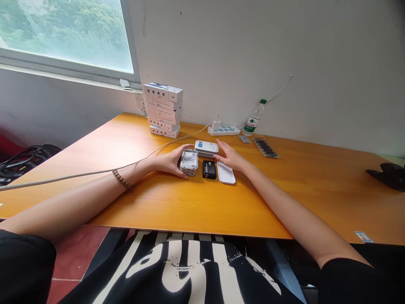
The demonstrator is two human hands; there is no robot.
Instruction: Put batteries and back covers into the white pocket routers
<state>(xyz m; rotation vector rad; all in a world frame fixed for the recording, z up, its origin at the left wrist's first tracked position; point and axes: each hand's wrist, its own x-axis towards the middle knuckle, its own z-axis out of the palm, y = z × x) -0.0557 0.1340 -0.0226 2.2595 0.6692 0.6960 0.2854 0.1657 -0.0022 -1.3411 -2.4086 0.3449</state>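
Observation:
My left hand (171, 162) is curved around the left side of a stack of white pocket Wi-Fi devices (190, 159), thumb in front and fingers behind. The top device has its cover off, showing a printed label inside. Just behind and to the right lies another stack of rounded white devices (206, 147) with blue marks on top. Against its right end, my right hand (232, 157) has its thumb at the front and fingers at the back. Between my hands lie a black battery (209, 169) marked 3000mAh and white back covers (226, 173).
White boxes (163, 110) are piled at the back left. A power strip (224, 130) with a plugged-in charger, a water bottle (254, 120) and a blurred-out item (265, 147) stand along the wall. A white cable (139, 161) crosses over my left forearm. A black object (387, 175) lies far right.

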